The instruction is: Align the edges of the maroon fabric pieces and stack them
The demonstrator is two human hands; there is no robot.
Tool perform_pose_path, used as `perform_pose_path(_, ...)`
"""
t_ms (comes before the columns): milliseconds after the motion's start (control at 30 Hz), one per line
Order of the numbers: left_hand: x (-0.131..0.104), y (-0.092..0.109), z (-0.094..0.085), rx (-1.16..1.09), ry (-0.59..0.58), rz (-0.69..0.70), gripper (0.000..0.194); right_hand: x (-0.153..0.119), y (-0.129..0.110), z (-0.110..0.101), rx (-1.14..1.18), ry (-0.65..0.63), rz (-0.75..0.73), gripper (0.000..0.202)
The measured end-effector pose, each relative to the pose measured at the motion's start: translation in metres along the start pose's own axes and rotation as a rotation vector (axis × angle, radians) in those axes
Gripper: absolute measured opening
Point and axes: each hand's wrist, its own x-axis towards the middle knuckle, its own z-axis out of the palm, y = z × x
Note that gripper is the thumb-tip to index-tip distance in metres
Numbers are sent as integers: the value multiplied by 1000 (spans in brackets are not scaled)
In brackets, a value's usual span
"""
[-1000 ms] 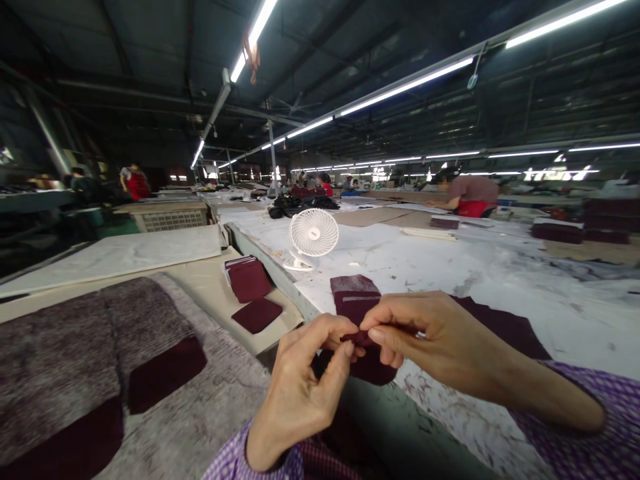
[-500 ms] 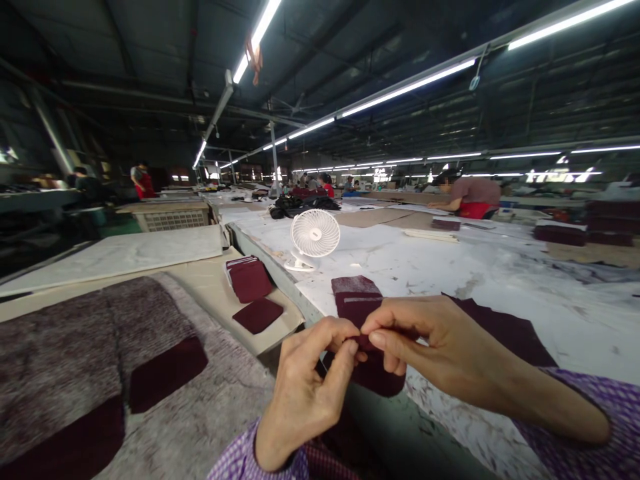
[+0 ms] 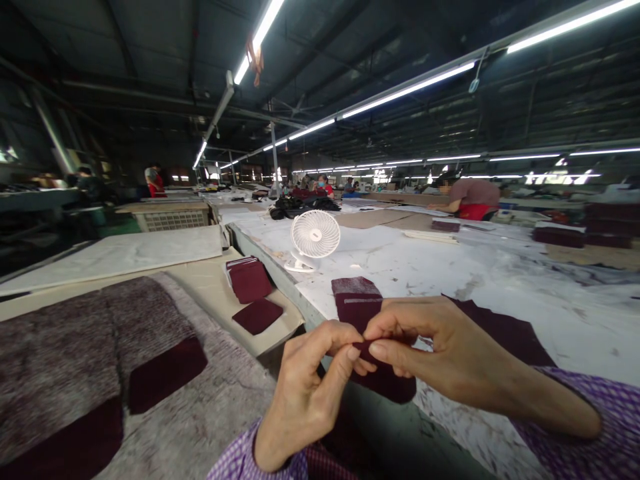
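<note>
Between my two hands is a maroon fabric piece (image 3: 387, 383), pinched along its upper edge and hanging down over the table edge. My left hand (image 3: 313, 387) grips it between thumb and forefinger. Close beside, my right hand (image 3: 425, 340) pinches the same edge, fingertips nearly touching the left ones. My fingers cover most of the gripped edge. Just behind the hands lies another maroon piece (image 3: 350, 293) with a greyish band across its top. A larger dark maroon cloth (image 3: 505, 330) lies flat past my right wrist.
A white clip fan (image 3: 315, 235) stands on the white-covered table (image 3: 400, 267). To the left are a stack of maroon pieces (image 3: 250, 280), a single piece (image 3: 257, 316) and large mottled fabric panels (image 3: 65, 347). A co-worker (image 3: 473, 197) leans over the table at the back right.
The hanging fabric piece has shifted slightly right and down, and more of its edge shows between my fingertips. Both hands keep their pinch. A distant person in red has moved right.
</note>
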Motion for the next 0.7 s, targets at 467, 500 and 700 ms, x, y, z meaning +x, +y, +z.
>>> perform_pose_path(467,-1,2,-1,-79,6,-56,7,-2,-6,6,-58,102,-168,17)
perform_pose_path(500,-2,2,-1,-118,-5,-78,8,-2,-7,7,-60,116,-159,17)
perform_pose_path(700,-2,5,-3,-265,5,-177,12,-1,-2,12,-82,170,-131,15)
